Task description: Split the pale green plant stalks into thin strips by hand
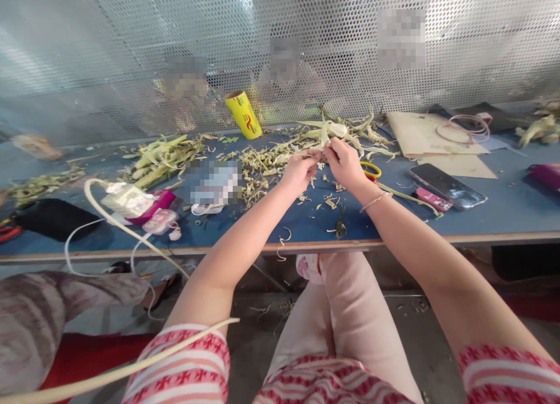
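Both my hands meet above the middle of the blue table [503, 208]. My left hand [300, 171] and my right hand [345, 162] pinch the same pale green leaf strip [324, 137], whose upper end rises between my fingertips. Behind my hands lies a heap of dry leaf scraps [262, 165]. A yellow-handled tool [371, 169] lies just to the right of my right wrist, partly hidden by it.
A yellow roll [243, 113] stands at the back against the perforated metal screen [131, 54]. More green leaves [161, 156] lie at left, near a charger with white cables [126, 200]. A phone [447, 185] and cardboard sheets [420, 136] lie at right. People sit behind the screen.
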Tool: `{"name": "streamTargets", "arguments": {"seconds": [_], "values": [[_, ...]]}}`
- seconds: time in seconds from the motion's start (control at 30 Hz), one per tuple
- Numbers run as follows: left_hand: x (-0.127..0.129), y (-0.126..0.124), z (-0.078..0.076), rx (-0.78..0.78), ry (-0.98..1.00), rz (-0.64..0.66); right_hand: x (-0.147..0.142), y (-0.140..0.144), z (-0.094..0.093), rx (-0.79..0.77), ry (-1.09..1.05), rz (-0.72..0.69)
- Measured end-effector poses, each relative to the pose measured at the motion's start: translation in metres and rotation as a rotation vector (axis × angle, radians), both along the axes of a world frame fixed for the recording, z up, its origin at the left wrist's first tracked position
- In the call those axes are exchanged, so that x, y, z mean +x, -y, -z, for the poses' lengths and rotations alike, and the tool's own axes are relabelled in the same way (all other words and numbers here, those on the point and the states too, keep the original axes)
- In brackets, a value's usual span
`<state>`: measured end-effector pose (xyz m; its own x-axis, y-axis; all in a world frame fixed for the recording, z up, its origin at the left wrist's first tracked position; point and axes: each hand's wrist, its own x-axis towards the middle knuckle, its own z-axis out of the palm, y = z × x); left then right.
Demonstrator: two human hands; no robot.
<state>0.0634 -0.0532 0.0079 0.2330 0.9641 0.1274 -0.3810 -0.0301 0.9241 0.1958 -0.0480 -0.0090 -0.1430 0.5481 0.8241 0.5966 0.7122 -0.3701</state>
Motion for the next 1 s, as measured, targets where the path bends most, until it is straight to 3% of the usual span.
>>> {"name": "streamTargets", "arguments": {"seconds": [0.5,1.0], "values": [[0.0012,-0.0053,0.0026,-0.071,0.093,0.021,0.0020,0.0027,-0.0031,-0.003,-0.010,-0.014],[0.0037,-0.0062,0.0087,0.135,-0.116,-0.073,0.0002,0.0016,-0.0030,-0.103,-0.119,-0.017]]}}
